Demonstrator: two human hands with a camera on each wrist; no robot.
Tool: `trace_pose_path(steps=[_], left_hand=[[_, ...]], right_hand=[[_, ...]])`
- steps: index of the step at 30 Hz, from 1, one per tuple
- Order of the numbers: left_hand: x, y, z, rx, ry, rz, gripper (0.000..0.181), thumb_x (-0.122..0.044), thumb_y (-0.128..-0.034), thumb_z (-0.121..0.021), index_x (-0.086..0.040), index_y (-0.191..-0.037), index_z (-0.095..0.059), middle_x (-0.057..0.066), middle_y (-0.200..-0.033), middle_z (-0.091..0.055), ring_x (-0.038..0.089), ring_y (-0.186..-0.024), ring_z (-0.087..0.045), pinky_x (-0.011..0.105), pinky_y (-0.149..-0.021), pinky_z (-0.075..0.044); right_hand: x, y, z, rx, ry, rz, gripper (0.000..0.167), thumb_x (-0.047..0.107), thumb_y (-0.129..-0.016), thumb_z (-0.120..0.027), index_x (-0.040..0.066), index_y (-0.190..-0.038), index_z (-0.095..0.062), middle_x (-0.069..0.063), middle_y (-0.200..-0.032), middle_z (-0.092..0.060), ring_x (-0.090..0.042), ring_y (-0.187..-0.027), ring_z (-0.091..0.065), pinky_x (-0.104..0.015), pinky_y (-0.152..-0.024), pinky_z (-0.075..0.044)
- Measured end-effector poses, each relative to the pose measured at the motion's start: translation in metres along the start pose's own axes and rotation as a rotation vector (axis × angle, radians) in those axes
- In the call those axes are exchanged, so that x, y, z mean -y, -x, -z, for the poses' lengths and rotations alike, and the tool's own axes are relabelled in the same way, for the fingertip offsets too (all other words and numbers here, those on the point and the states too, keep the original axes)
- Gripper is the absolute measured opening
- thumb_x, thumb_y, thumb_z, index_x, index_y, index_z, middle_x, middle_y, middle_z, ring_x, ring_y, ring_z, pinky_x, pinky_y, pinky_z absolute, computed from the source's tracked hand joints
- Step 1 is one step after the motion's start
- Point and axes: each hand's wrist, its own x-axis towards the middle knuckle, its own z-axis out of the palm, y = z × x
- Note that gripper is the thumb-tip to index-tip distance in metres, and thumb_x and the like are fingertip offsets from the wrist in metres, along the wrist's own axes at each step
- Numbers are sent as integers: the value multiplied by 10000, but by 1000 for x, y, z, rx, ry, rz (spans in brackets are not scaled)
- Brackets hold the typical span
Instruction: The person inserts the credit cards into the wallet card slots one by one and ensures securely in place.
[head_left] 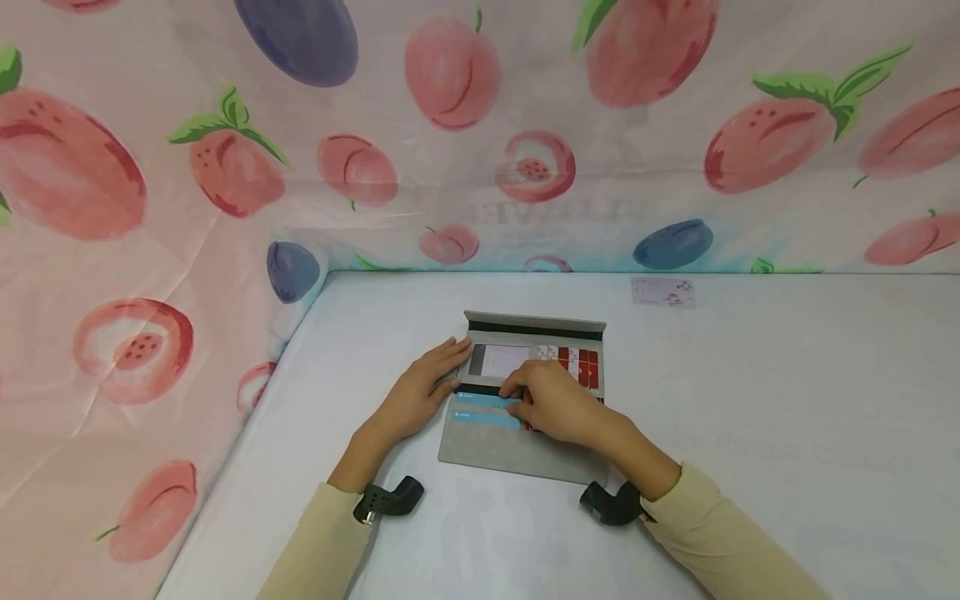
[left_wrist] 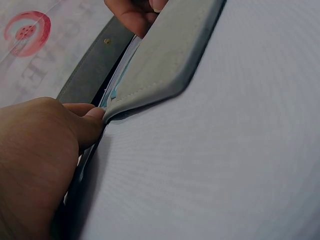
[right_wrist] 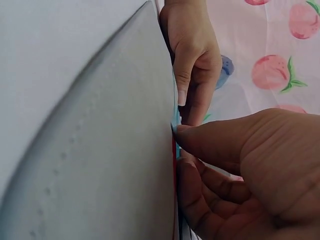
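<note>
A grey card wallet (head_left: 480, 442) lies unfolded on the white table, with cards in its slots. Two light-blue cards (head_left: 480, 419) sit in the lower left slots; red and white cards (head_left: 588, 367) fill the upper right, beside a pale card (head_left: 504, 360) in a window. My left hand (head_left: 420, 389) rests along the wallet's left edge, fingers extended, its thumb (left_wrist: 92, 122) touching the side near the fold. With thumb and curled fingers my right hand (head_left: 558, 402) pinches the upper blue card (right_wrist: 176, 122) at its right part. That hand hides some lower right cards.
A pale printed card (head_left: 663, 292) lies alone near the table's back edge, right of the wallet. A fruit-patterned cloth (head_left: 450, 167) hangs behind and along the left side of the white table (head_left: 787, 400).
</note>
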Motion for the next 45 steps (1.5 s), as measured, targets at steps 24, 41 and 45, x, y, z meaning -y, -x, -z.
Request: trace_pose_path(steps=[24, 41, 45], left_hand=[[0, 1, 0, -7, -17, -8, 494, -87, -1020, -592, -32, -1502, -498, 96, -1610, -438, 341, -1528, -338, 561, -1235, -312], [1, 1, -1, -6, -21, -5, 495, -104, -1023, -594, -41, -1504, -497, 87, -1612, -437, 333, -1529, -340, 556, -1240, -307], [1, 1, -1, -9, -26, -12, 495, -97, -1020, -595, -31, -1501, -498, 95, -1608, -440, 338, -1526, -344, 555, -1235, -315]], right_hand=[[-27, 8, 66, -302, -47, -5, 133, 146, -963, -723, 69, -1061, -769, -57, -989, -742, -186, -870, -653, -319, -778, -582], [-112, 33, 97, -456, 43, -342, 408, 229, -1055, -551, -14, -1380, -596, -295, -1457, -538, -532, -1370, -462, -686, -1105, -403], [-123, 34, 96, -464, 102, -342, 394, 138, -1025, -565, -74, -1356, -588, -346, -1473, -487, -554, -1448, -339, -729, -1168, -266]])
